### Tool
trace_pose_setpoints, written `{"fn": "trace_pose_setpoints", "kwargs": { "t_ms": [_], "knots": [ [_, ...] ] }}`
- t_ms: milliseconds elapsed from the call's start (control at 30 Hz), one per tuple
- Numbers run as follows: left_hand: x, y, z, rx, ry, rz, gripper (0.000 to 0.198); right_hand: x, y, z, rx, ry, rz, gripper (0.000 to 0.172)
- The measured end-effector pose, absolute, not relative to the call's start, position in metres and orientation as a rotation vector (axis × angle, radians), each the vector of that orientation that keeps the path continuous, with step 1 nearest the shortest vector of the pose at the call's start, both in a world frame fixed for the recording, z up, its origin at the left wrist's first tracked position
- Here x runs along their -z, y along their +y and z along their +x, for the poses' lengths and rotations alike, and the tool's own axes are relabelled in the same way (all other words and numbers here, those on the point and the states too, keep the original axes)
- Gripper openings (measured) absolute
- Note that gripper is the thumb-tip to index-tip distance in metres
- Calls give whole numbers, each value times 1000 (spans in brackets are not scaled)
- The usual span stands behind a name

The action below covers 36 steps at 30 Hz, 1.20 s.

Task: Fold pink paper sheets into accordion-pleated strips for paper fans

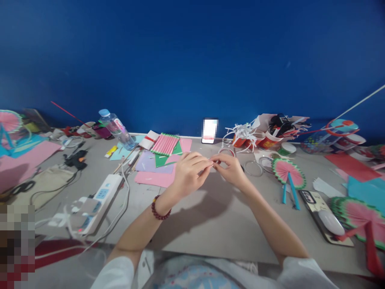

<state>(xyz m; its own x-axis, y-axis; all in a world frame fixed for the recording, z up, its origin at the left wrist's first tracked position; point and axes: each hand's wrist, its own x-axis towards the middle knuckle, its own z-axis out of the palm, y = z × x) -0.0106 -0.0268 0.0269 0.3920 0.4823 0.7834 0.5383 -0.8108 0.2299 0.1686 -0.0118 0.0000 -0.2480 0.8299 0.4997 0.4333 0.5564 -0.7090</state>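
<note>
Above the middle of the table, my left hand [192, 170] and my right hand [230, 168] meet at the fingertips. Both are closed in a pinch, and whatever lies between the fingers is too small to make out. Just left of my left hand lie pink, purple and green paper sheets [152, 178], with a pleated pink paper piece [165, 144] edged in green on top. To the right of my right hand are a clear ring [253, 168] and a pink and green paper fan [288, 173] with blue sticks.
A power strip [102, 200] with cables, a glue gun [76, 159] and a tilted water bottle [117, 128] are on the left. A lit phone [209, 130] leans against the blue wall. Cups of white strips [245, 134], another phone [313, 200] and a computer mouse [331, 222] are right.
</note>
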Motion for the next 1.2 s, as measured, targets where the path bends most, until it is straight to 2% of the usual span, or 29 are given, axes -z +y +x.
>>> {"fn": "trace_pose_setpoints", "kwargs": {
  "t_ms": [367,633,1200],
  "knots": [
    [-31,-21,-19,1419,-1077,-2550,15,0,-13,168,-465,-1850,-1029,13],
    [-31,-22,-18,1377,-980,-2526,4,-5,-15,166,-476,-1861,-1005,11],
    [-39,-32,-19,1258,-941,-2559,11,-14,-24,172,-461,-1816,-823,8]
  ]
}}
